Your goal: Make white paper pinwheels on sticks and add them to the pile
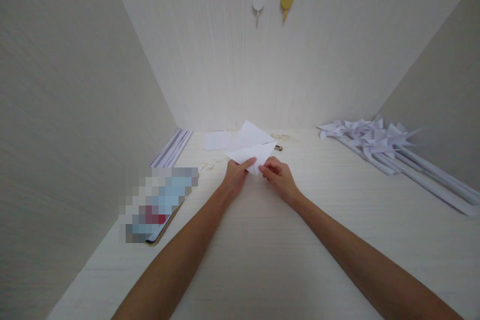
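Observation:
A square of white paper (250, 135) is held up above the middle of the table, turned so one corner points toward me. A slit runs inward from its right corner. My left hand (236, 175) grips the near part of the sheet, thumb on top and fingers underneath. My right hand (277, 174) is closed at the near right edge, thumb and fingertips against the paper; the exact pinch is too small to make out. Behind the sheet, at its left, lies flat white paper (215, 140). A small dark-and-gold object (278, 148) shows just past the right edge.
Several paper pinwheels (371, 137) with long white rolled sticks (431, 172) lie at the right. White paper rolls (172, 147) rest at the back left, near a blurred phone-like object (165, 205). Small thin pieces (212, 164) lie on the table. White (258, 2) and yellow hooks (287, 0) are on the wall.

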### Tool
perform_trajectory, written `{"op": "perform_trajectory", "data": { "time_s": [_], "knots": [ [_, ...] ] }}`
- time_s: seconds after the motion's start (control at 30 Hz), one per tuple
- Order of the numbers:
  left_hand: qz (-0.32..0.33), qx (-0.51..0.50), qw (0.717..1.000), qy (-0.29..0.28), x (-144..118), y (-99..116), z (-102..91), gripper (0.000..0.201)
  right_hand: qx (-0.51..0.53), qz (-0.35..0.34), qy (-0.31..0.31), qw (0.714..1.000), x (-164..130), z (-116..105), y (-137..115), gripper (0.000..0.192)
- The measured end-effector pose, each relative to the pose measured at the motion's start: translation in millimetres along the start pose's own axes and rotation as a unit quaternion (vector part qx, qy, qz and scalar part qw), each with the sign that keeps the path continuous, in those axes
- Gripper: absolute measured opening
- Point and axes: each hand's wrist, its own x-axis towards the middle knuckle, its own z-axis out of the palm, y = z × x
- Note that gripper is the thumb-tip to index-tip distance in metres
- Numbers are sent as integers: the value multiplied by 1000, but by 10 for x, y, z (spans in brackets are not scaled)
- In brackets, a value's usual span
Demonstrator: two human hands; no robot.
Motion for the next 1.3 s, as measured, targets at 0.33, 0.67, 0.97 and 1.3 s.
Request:
{"op": "perform_trajectory", "data": {
  "time_s": [0.33, 0.67, 0.97, 1.3],
  "knots": [
    [38, -59, 991, 111, 37, 31, -13, 30, -21, -12, -37, 999, 6, -1, 10, 18],
    [30, -53, 991, 116, 31, 30, -13, 33, 32, 8, -16, 999, -8, 20, 2, 19],
    [17, -25, 995, 97, 25, 24, -11, 34, 42, 12, 2, 999, -7, 26, 15, 3],
    [4, 31, 999, 42, -32, -8, 32, 33, 60, 76, 84, 992, 49, -17, 94, 17]
  ]
}}
